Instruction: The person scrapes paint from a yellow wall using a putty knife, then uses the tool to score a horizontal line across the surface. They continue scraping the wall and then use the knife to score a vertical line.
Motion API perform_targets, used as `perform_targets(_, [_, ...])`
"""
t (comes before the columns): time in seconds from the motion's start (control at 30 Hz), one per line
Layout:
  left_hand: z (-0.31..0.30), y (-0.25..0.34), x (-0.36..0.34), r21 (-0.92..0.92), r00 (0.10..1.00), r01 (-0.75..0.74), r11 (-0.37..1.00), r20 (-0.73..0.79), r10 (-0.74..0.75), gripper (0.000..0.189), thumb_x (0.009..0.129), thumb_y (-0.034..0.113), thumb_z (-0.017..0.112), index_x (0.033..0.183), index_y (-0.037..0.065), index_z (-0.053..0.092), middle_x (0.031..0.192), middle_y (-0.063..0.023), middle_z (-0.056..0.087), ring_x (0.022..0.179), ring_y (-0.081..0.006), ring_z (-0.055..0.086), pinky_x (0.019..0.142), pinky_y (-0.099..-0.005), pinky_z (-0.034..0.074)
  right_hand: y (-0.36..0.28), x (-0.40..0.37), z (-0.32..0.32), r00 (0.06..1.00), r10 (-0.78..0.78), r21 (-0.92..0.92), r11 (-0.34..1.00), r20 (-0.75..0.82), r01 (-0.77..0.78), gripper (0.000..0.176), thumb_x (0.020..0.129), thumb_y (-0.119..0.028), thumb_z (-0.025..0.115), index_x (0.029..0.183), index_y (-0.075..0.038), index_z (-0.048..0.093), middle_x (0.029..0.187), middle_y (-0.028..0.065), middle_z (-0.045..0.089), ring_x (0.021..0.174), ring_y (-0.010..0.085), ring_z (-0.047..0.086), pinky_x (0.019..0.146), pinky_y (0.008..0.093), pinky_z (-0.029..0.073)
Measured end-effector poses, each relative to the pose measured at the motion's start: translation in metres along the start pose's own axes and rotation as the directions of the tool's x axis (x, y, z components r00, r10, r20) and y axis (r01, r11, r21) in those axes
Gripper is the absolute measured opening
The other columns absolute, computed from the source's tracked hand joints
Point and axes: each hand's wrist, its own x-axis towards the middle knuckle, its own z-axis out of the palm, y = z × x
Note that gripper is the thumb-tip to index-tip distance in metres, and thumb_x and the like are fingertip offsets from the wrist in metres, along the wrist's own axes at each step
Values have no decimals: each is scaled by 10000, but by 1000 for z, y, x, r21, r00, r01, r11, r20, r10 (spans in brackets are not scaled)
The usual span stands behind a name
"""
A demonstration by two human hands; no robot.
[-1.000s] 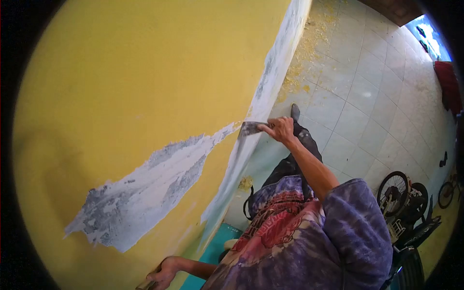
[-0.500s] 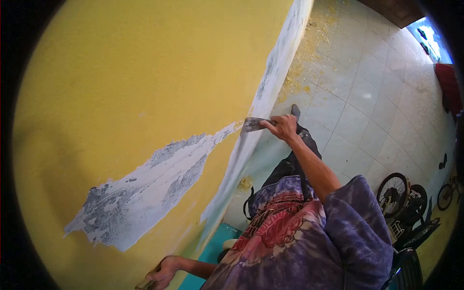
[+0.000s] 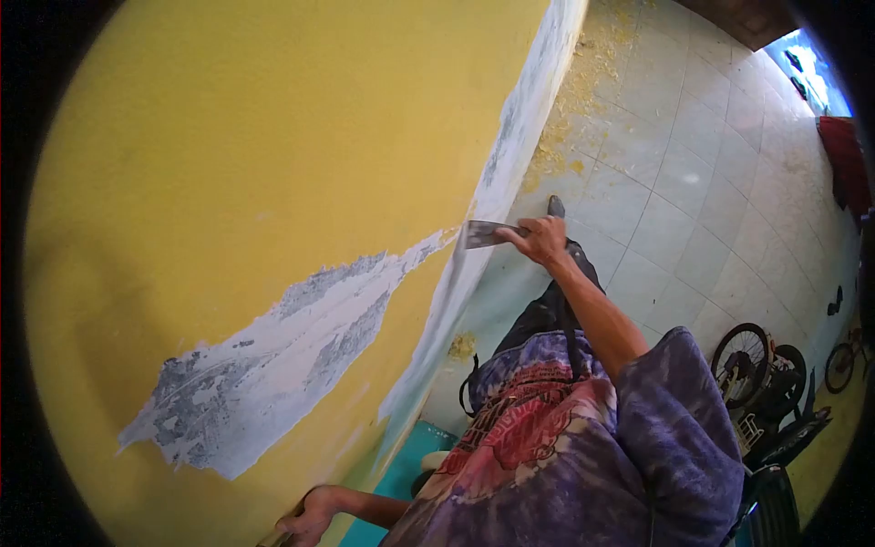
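My right hand (image 3: pixel 542 239) is closed around a putty knife (image 3: pixel 483 234), its wide grey blade right at the corner edge of the yellow wall (image 3: pixel 273 164). A narrow tail of a large bare patch (image 3: pixel 273 392), grey and white with ragged paint edges, reaches almost to the blade. Along the corner runs a strip of stripped white plaster (image 3: pixel 497 178). Low in the view, my left hand (image 3: pixel 312 518) is curled close to the wall around something thin and brownish; I cannot tell what it is, as the frame edge cuts it off.
Yellow paint flakes (image 3: pixel 570 137) litter the pale tiled floor (image 3: pixel 674 210) along the wall, with a small heap (image 3: pixel 462 345) nearer me. A turquoise surface (image 3: pixel 401 474) shows below the corner. Bicycles (image 3: pixel 743 365) stand at the right, and a red cloth (image 3: pixel 843 164) hangs beyond.
My right hand and the putty knife have shifted slightly to the right, the blade drawing back a little from the wall face. My left hand stays nearly in place.
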Motion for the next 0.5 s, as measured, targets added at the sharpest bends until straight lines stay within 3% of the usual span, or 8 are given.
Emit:
perform_targets(0.03, [0, 7, 2, 108, 999, 6, 994, 39, -10, 527, 951, 308, 468, 1297, -67, 340, 1370, -221, 282, 1297, -301, 271, 1062, -424, 241, -4, 1, 0, 999, -10, -50, 999, 42, 12, 576, 731, -654, 599, 559, -107, 658, 464, 125, 538, 433, 292, 551, 440, 368, 422])
perform_targets(0.17, [-7, 5, 5, 108, 998, -27, 994, 57, 21, 557, 941, 321, 482, 1308, -68, 323, 1365, -223, 287, 1293, -317, 271, 1061, -428, 243, 0, -8, -2, 998, -32, 50, 998, -54, 35, 567, 727, -639, 618, 552, -101, 653, 457, 104, 545, 414, 277, 545, 425, 355, 416])
perform_targets(0.23, [-13, -6, 4, 144, 1000, 2, 990, 30, -7, 430, 841, 151, 562, 1225, -8, 450, 1321, -169, 337, 1276, -295, 312, 1019, -463, 332, -1, -9, 2, 999, -16, 68, 998, -43, 19, 562, 727, -636, 619, 546, -105, 649, 452, 104, 539, 410, 277, 541, 419, 358, 412])
perform_targets(0.37, [-11, -10, 1, 161, 998, -58, 985, 34, 53, 409, 866, 179, 546, 1215, -15, 456, 1322, -170, 330, 1259, -301, 326, 1013, -465, 336, -4, 0, 3, 1000, -17, 15, 1000, 0, 17, 548, 724, -631, 624, 542, -114, 640, 436, 94, 525, 416, 279, 548, 416, 363, 412])
perform_targets(0.43, [-11, -8, 2, 57, 1000, -4, 998, 3, 3, 395, 867, 192, 536, 1198, -13, 475, 1335, -173, 317, 1258, -311, 327, 1014, -471, 330, 3, -2, -4, 1000, -7, 7, 1000, 6, 7, 544, 728, -626, 623, 546, -113, 640, 434, 92, 521, 417, 280, 548, 418, 364, 413])
perform_targets(0.5, [-16, -11, 3, 131, 999, -25, 991, 32, 21, 402, 863, 196, 539, 1202, -11, 471, 1338, -173, 312, 1262, -309, 323, 1015, -473, 330, 1, 1, -3, 1000, 8, -9, 1000, -2, -8, 540, 733, -621, 622, 551, -113, 639, 432, 91, 518, 418, 281, 548, 420, 365, 414])
